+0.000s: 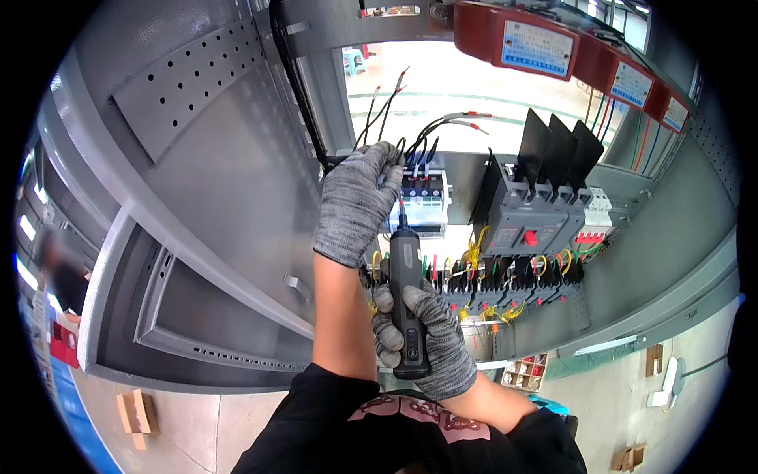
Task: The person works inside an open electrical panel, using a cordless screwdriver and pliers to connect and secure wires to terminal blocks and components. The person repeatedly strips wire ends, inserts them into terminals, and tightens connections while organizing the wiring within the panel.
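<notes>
My right hand, in a grey knit glove, is wrapped round a black electric screwdriver. The screwdriver points away from me, its bit at the terminals of a white and grey DIN-rail meter. My left hand, in a matching glove, is closed at the meter's upper left corner, where its fingertips pinch a black wire. The wire's end is hidden by the fingers. Other black wires with red and white end sleeves stick up loose behind the meter, and a few short ones enter its top terminals.
Right of the meter sits a large grey circuit breaker with tall black barriers. A row of smaller breakers with yellow wires runs below. Red-brown current transformers hang above. The grey cabinet wall rises at the left; a person stands beyond.
</notes>
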{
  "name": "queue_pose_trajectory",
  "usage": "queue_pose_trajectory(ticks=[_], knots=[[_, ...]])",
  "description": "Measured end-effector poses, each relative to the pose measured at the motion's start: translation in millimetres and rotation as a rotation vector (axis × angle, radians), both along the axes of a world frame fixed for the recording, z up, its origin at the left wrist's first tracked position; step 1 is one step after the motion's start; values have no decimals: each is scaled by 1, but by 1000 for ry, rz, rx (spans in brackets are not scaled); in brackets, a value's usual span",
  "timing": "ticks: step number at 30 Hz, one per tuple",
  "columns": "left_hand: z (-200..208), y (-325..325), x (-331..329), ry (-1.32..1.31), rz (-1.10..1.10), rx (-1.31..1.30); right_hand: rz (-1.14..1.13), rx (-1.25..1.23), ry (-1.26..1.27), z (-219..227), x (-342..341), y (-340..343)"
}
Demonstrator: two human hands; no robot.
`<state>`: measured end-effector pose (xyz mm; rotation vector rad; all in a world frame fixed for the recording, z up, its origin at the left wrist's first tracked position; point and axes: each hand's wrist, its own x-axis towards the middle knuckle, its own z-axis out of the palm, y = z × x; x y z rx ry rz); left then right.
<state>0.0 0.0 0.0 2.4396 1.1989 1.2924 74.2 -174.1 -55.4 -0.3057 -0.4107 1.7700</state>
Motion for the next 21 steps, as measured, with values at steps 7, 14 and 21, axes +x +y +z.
queue_pose_trajectory(ticks=[7, 14, 21], knots=[[0, 7, 1, 0, -3, -8, 15, -56, 57, -1, 3, -1], [4, 2, 4, -7, 52, -114, 1, -2, 26, -2, 1, -2], [5, 4, 2, -19, 49, -104, -2, -96, 76, 1, 1, 2]])
